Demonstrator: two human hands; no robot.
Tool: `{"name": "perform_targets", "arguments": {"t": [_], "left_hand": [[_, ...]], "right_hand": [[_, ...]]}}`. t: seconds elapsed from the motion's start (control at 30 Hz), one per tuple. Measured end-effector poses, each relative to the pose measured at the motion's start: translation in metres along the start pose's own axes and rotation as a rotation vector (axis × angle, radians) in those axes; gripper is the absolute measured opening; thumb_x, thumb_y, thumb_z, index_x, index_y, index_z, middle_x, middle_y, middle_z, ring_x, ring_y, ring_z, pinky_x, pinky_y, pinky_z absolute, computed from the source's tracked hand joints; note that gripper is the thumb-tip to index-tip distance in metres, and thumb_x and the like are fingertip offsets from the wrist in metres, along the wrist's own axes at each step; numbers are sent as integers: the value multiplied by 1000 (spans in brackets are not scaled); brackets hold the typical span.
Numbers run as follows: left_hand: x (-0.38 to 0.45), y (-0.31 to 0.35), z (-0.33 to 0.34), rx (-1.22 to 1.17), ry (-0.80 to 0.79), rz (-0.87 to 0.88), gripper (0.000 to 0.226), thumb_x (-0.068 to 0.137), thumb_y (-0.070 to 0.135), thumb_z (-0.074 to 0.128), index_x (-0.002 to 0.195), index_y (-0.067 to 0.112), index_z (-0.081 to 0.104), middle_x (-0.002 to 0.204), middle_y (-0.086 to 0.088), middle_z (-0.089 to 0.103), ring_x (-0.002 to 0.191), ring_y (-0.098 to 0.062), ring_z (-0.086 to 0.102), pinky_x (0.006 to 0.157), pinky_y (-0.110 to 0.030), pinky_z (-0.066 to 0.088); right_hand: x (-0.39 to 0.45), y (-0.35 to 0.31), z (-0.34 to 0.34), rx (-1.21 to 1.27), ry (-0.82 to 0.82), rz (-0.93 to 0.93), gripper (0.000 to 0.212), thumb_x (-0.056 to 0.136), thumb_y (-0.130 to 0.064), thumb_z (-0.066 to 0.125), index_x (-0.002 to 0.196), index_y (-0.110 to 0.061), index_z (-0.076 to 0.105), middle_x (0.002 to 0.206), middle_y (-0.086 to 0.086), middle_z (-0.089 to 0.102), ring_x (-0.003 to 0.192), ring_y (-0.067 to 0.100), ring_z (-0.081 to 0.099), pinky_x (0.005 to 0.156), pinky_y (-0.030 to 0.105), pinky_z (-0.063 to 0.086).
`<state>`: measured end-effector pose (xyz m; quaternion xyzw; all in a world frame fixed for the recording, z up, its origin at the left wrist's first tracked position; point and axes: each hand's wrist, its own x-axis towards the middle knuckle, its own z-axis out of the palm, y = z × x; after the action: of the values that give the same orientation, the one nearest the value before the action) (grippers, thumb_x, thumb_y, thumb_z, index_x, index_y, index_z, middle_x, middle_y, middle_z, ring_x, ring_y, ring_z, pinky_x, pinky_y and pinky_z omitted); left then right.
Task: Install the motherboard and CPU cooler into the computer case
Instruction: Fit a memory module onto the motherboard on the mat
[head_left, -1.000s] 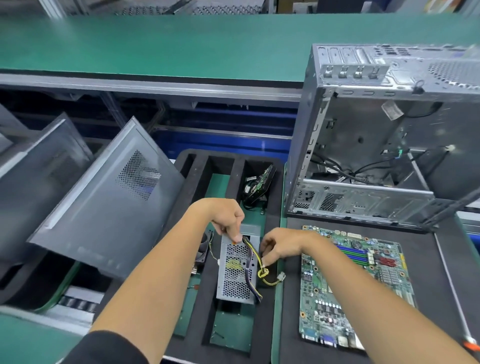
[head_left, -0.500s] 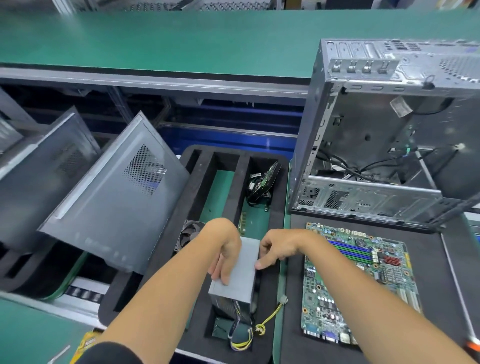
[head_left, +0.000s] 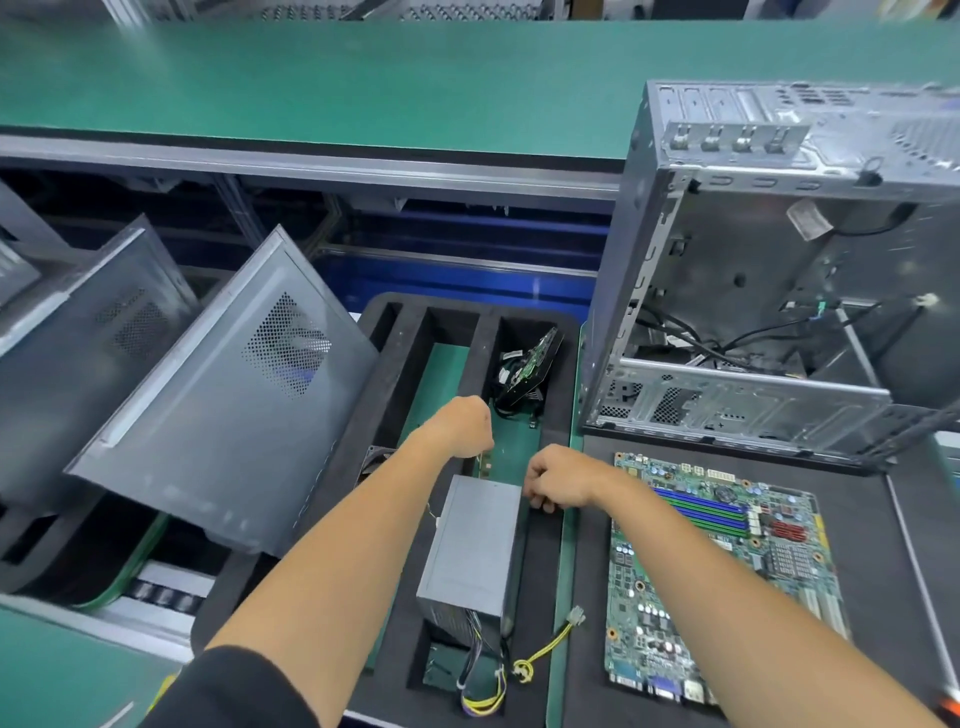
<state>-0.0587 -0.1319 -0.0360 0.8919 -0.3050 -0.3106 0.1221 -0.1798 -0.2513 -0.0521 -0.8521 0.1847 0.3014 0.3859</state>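
My left hand (head_left: 466, 427) and right hand (head_left: 554, 480) are both curled, hovering just past the far end of the power supply (head_left: 475, 545) in the foam tray (head_left: 395, 332); cannot tell whether either grips anything. Motherboard (head_left: 727, 566) lies right of my right hand, open computer case (head_left: 769, 291) beyond it. No legible markings.

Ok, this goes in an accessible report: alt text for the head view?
Both hands, left and right, curl over a foam tray holding a grey power supply. A motherboard lies flat to the right, before an open case.
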Motion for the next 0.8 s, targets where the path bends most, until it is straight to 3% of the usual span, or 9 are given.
{"name": "perform_targets", "arguments": {"t": [0.17, 0.27, 0.33, 0.43, 0.57, 0.7, 0.8], "left_hand": [[28, 5, 17, 62, 1, -34, 17, 87, 3, 51, 94, -2, 66, 95, -15, 68, 90, -30, 65, 80, -40, 56], [42, 8, 24, 115, 0, -67, 18, 83, 0, 50, 66, 4, 51, 68, -9, 54, 66, -26, 54, 60, -33, 48], [53, 7, 29, 108, -7, -85, 24, 83, -2, 48, 61, 7, 39, 63, -6, 43, 59, -22, 43, 50, -28, 37], [67, 8, 35, 137, -24, -85, 6, 87, 2, 51, 91, -1, 55, 93, -13, 59, 84, -31, 59, 63, -30, 43], [85, 9, 38, 332, -49, -20, 26, 93, 9, 47, 113, -4, 57, 122, -18, 54, 115, -31, 51, 93, -33, 41], [95, 12, 44, 508, -138, 70, 31, 96, 9, 40, 121, 5, 57, 129, -15, 51, 121, -28, 46, 105, -35, 29], [105, 13, 56, 596, -189, 24, 36, 95, 10, 44, 131, 4, 49, 138, -16, 45, 127, -30, 43, 106, -37, 32]], "right_hand": [[14, -6, -3, -47, 100, -28, 25, 98, -20, 47, 74, -17, 55, 93, 6, 64, 83, 21, 57, 61, 27, 40], [24, -7, -7, -117, 84, -27, 21, 97, -23, 48, 79, -14, 54, 91, 5, 56, 84, 23, 51, 63, 28, 35], [31, -10, -10, -155, 80, -25, 19, 97, -22, 49, 81, -13, 55, 93, 8, 56, 84, 23, 50, 66, 28, 35], [43, -14, -14, -178, 81, -17, 15, 94, -19, 51, 89, -8, 58, 93, 13, 58, 83, 26, 52, 67, 28, 37], [56, -19, -25, -230, 30, 17, 20, 92, -14, 51, 100, 1, 62, 99, 19, 67, 85, 33, 64, 72, 34, 51], [63, -23, -37, -315, 15, 36, 22, 90, -5, 51, 107, 4, 62, 101, 21, 68, 81, 31, 63, 76, 34, 53], [67, -23, -40, -343, 33, 30, 9, 88, -1, 49, 90, -1, 58, 88, 17, 61, 74, 28, 55, 65, 30, 46]]}}
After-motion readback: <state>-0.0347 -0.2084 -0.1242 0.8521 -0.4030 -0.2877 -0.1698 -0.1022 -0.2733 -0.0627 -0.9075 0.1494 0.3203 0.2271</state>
